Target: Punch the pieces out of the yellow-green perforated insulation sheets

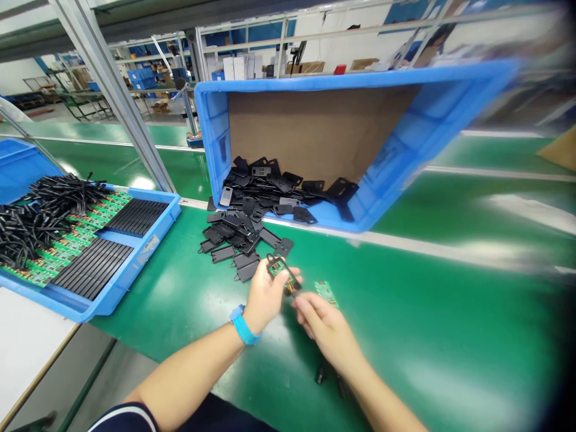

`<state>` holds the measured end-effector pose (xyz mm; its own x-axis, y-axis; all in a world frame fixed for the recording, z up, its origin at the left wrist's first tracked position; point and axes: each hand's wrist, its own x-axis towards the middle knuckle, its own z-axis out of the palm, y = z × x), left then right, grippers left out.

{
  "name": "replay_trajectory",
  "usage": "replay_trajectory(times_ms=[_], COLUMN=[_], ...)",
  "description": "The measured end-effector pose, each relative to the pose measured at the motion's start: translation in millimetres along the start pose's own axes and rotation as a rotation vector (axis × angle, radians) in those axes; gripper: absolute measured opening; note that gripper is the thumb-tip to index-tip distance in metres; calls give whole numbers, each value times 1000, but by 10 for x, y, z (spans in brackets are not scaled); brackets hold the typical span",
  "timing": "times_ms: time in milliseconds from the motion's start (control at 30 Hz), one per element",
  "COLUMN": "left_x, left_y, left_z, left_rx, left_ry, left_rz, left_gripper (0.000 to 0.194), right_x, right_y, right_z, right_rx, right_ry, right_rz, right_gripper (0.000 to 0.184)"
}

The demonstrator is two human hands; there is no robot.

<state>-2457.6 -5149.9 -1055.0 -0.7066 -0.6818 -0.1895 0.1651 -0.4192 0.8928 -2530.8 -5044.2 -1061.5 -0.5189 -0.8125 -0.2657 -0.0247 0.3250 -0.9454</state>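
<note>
Gripping black plastic bracket (269, 259) with green circuit board (276, 268) in left hand (265, 298), right hand (326, 330) pinching its near end, clear of green bench mat (427, 336); spare brackets (238, 255) spilled from tipped blue crate (211, 120) within reach

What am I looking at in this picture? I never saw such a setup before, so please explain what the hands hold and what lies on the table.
This picture comes from a camera worn on a person's head, looking down at their own bare hands. The left hand, wearing a blue wristband, holds a small green circuit board together with a black plastic piece. The right hand is close against them, but I cannot tell if it grips. Another green circuit board lies on the green bench mat. Ahead, a tilted blue crate spills black plastic parts. On the left, a blue tray holds green circuit boards, black cables and black strips.
</note>
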Motion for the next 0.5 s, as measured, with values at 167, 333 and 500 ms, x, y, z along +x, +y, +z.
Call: replay_trajectory(times_ms=[167,333,500], left_x=[-54,-92,-153], left_y=[-2,-4,-40], left_z=[7,12,60], left_rx=[-33,0,66], left_ry=[-34,-11,41], left_rz=[-38,13,99], left_gripper=[40,37,31], right_x=[-23,-39,-30], right_y=[-34,-78,-77], right_z=[-17,26,64], right_rx=[-154,-140,-198], right_ry=[75,169,155], right_rz=[-127,-83,-89], right_gripper=[31,37,40])
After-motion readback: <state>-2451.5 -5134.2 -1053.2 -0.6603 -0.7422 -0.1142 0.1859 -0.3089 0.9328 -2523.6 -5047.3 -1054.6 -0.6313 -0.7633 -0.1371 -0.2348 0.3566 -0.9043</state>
